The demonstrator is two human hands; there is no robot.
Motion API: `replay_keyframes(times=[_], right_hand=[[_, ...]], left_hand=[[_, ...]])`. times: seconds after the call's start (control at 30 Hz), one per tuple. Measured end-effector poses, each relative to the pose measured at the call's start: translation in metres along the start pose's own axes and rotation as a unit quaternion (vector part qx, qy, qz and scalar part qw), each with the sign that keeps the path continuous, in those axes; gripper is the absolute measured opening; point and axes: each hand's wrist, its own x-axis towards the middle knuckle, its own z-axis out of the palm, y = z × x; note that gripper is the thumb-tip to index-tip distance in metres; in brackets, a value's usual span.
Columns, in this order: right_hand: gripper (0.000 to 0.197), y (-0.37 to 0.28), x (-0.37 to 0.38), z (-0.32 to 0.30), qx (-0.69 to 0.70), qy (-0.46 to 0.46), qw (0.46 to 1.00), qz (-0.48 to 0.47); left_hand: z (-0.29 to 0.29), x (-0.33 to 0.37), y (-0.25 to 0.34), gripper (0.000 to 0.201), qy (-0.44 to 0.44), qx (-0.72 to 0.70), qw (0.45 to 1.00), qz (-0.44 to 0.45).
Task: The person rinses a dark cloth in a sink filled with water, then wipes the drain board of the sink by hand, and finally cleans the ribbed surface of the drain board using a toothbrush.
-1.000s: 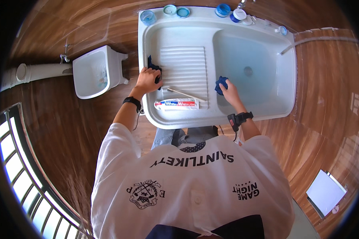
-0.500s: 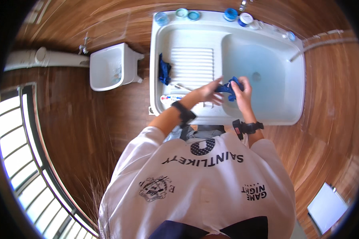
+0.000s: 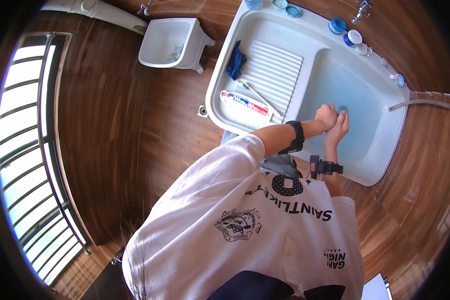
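Head view, with clock directions taken from the hands: the person's left hand [image 3: 326, 116] and right hand [image 3: 339, 127] meet over the basin [image 3: 355, 145] of a white sink [image 3: 222, 75], which holds bluish water. Both have their fingers curled in and touch each other; whether a thing is closed inside them cannot be told, nor whether they dip into the water. The drain [image 3: 343, 109] shows just beyond them at 1 o'clock.

At 10 o'clock a crumpled dark blue cloth [image 3: 236, 61] lies in the sink's shallow side, left of the ridged washboard [image 3: 276, 65]. Between 9 and 10 o'clock lie a toothpaste tube [image 3: 245, 105] and, just beside it, a toothbrush [image 3: 264, 100], both slanting down toward the right.

On the sink's back ledge, a blue jar [image 3: 337, 26] stands at 12 o'clock, with a white-lidded jar [image 3: 353, 38] beside it toward 1. A hose [image 3: 407, 104] reaches over the rim between 2 and 3. Well apart at 10 o'clock is a small white tub [image 3: 167, 42].
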Motion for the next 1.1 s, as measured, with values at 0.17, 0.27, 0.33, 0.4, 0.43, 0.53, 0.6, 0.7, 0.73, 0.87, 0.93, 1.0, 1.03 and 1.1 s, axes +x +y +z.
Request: replay_keyframes(times=[0.17, 0.27, 0.33, 0.4, 0.43, 0.53, 0.6, 0.7, 0.73, 0.87, 0.93, 1.0, 1.03, 1.1], right_hand=[[0.029, 0.032, 0.012, -0.017, 0.100, -0.012, 0.981, 0.166], [0.028, 0.055, 0.014, -0.030, 0.213, -0.036, 0.917, 0.336], [0.028, 0.076, 0.012, -0.055, 0.280, -0.199, 0.822, 0.454], [0.028, 0.064, -0.003, -0.055, 0.291, -0.195, 0.811, 0.468], [0.029, 0.057, -0.009, -0.054, 0.302, -0.189, 0.801, 0.482], [0.031, 0.060, -0.016, -0.055, 0.315, -0.092, 0.771, 0.546], [0.029, 0.064, -0.021, -0.058, 0.304, -0.108, 0.778, 0.539], [0.024, 0.070, -0.025, -0.055, 0.311, -0.139, 0.774, 0.534], [0.023, 0.072, -0.028, -0.051, 0.230, -0.157, 0.805, 0.524], [0.021, 0.037, -0.041, -0.031, 0.062, -0.198, 0.887, 0.413], [0.023, 0.025, -0.040, -0.031, -0.008, -0.249, 0.899, 0.360], [0.027, 0.021, -0.046, -0.024, -0.051, -0.272, 0.933, 0.229], [0.031, 0.019, -0.049, -0.020, -0.098, -0.291, 0.947, 0.098], [0.039, 0.004, -0.057, -0.007, -0.102, -0.354, 0.928, 0.063]], left_hand=[[0.018, 0.013, -0.029, 0.044, 0.008, 0.144, 0.978, 0.151], [0.016, 0.000, -0.028, 0.034, -0.040, 0.224, 0.950, 0.216], [0.011, -0.006, -0.027, 0.026, -0.074, 0.264, 0.927, 0.254], [0.006, -0.008, -0.028, 0.020, -0.101, 0.305, 0.902, 0.287], [0.004, -0.007, -0.032, 0.019, -0.141, 0.349, 0.862, 0.339], [-0.001, -0.006, -0.036, 0.025, -0.192, 0.403, 0.792, 0.417], [-0.001, -0.002, -0.047, 0.033, -0.209, 0.412, 0.758, 0.460], [-0.014, -0.005, -0.047, 0.038, -0.233, 0.376, 0.775, 0.451], [-0.023, -0.003, -0.050, 0.039, -0.246, 0.364, 0.779, 0.447], [-0.077, 0.005, -0.077, 0.044, -0.165, 0.352, 0.840, 0.379], [-0.125, -0.003, -0.072, 0.045, -0.104, 0.406, 0.835, 0.357], [-0.179, -0.010, -0.069, 0.041, -0.088, 0.445, 0.834, 0.313], [-0.203, -0.009, -0.075, 0.040, -0.081, 0.480, 0.819, 0.303], [-0.251, -0.017, -0.089, 0.040, -0.059, 0.568, 0.756, 0.320]])
